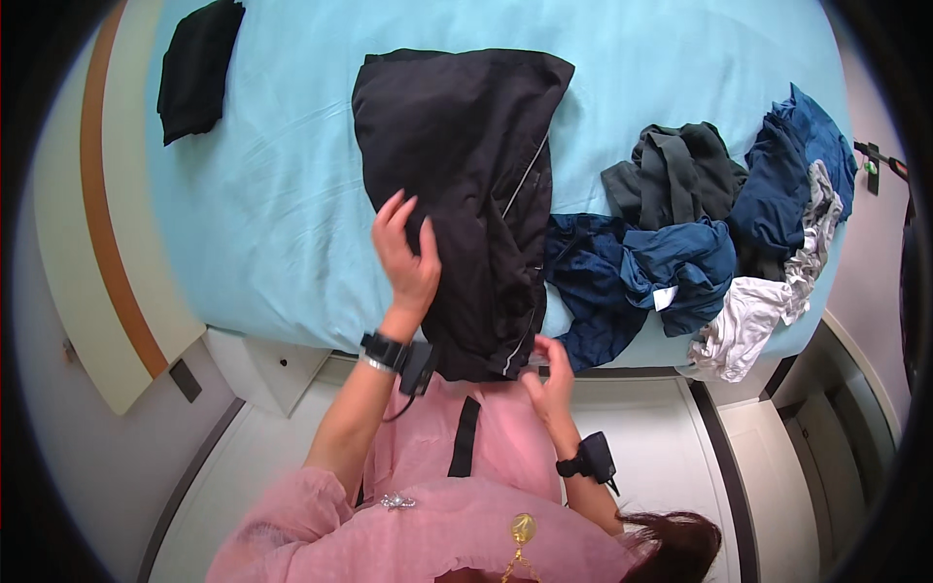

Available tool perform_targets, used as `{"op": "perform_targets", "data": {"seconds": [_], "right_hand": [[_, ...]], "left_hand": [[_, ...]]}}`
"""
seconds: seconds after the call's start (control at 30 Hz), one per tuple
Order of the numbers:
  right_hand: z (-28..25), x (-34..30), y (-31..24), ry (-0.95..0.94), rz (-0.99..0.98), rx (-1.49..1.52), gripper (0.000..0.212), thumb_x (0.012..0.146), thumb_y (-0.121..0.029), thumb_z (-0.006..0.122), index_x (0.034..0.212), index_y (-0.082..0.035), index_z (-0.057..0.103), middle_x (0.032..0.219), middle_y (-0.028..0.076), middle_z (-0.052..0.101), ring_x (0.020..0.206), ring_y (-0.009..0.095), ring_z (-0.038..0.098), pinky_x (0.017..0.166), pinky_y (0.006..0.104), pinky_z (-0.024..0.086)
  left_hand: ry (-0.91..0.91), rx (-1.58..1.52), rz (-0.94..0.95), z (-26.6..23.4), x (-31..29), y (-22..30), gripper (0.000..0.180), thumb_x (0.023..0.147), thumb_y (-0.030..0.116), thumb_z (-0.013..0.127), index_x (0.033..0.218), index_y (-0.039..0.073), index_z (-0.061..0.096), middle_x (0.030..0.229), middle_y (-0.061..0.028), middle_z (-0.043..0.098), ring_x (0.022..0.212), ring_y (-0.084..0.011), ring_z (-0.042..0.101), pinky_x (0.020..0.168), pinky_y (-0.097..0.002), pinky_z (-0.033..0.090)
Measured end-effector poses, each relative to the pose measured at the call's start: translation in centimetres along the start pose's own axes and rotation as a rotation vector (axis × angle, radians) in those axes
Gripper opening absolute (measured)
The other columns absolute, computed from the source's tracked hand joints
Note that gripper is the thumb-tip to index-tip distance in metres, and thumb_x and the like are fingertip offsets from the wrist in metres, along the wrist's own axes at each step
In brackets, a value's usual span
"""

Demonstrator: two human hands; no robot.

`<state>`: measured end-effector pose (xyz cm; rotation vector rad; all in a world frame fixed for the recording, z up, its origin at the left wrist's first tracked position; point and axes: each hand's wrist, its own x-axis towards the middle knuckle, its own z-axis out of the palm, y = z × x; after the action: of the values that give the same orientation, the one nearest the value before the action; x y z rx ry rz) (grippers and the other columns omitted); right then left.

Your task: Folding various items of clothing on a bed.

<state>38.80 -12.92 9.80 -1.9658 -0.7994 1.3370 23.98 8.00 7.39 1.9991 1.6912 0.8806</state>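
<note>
A black garment with thin white piping, apparently shorts (457,146), lies lengthwise on the light blue bed sheet, its near end at the mattress edge. Its left side looks fairly smooth, while the right side is rumpled along the piping. My left hand (406,255) is over the left edge of the shorts, fingers spread and holding nothing. By the near right corner is my right hand (549,384), its thumb and fingers apart. Whether its fingertips touch the cloth, I cannot tell.
A folded black garment (199,73) rests at the far left of the bed (282,175). On the right lie crumpled clothes: a dark grey one (680,175), navy and blue ones (680,267), and a white one (743,321) at the bed's edge. White drawers (262,369) stand below.
</note>
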Motion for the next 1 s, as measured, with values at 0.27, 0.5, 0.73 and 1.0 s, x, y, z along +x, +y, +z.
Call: {"op": "perform_targets", "data": {"seconds": [0.27,0.5,0.73,1.0], "right_hand": [[3.2,5.5,-2.5,0.185,-0.12,-0.502,0.021,0.081,-0.019,0.057,0.091,-0.001,0.055,0.086,0.014,0.056,0.083,0.032,0.054,0.07,0.0392,0.043],[1.5,4.0,3.2,0.226,0.205,0.148,0.024,0.088,-0.022,0.051,0.086,0.002,0.055,0.066,0.005,0.054,0.062,0.011,0.044,0.058,0.0273,0.039],[2.7,2.5,3.5,0.104,0.208,0.059,0.046,0.072,-0.022,0.071,0.104,0.004,0.051,0.092,0.013,0.059,0.086,0.017,0.055,0.078,0.0272,0.042],[3.1,2.0,1.5,-0.056,0.426,-0.017,0.041,0.07,-0.019,0.072,0.1,0.004,0.057,0.095,0.009,0.063,0.083,0.013,0.058,0.076,0.0243,0.043]], "left_hand": [[-0.266,0.096,-0.538,-2.8,-10.4,-2.2,0.043,0.082,0.024,0.059,0.111,-0.004,0.044,0.107,-0.0195,0.048,0.1,-0.0335,0.045,0.086,-0.0386,0.036],[-0.204,-0.07,-0.697,-3.6,-12.5,-1.8,0.051,0.08,0.022,0.061,0.117,-0.005,0.039,0.104,-0.0181,0.047,0.096,-0.0323,0.047,0.083,-0.0376,0.038],[-0.257,0.147,-0.772,-6.0,-20.7,-2.3,0.048,0.081,0.027,0.059,0.112,-0.006,0.04,0.101,-0.0189,0.045,0.093,-0.0303,0.047,0.084,-0.0355,0.037],[-0.399,-1.123,-1.727,-6.7,-20.1,-1.9,0.05,0.082,0.042,0.057,0.113,0.004,0.052,0.103,-0.0059,0.059,0.093,-0.0176,0.054,0.083,-0.0323,0.04]]}}
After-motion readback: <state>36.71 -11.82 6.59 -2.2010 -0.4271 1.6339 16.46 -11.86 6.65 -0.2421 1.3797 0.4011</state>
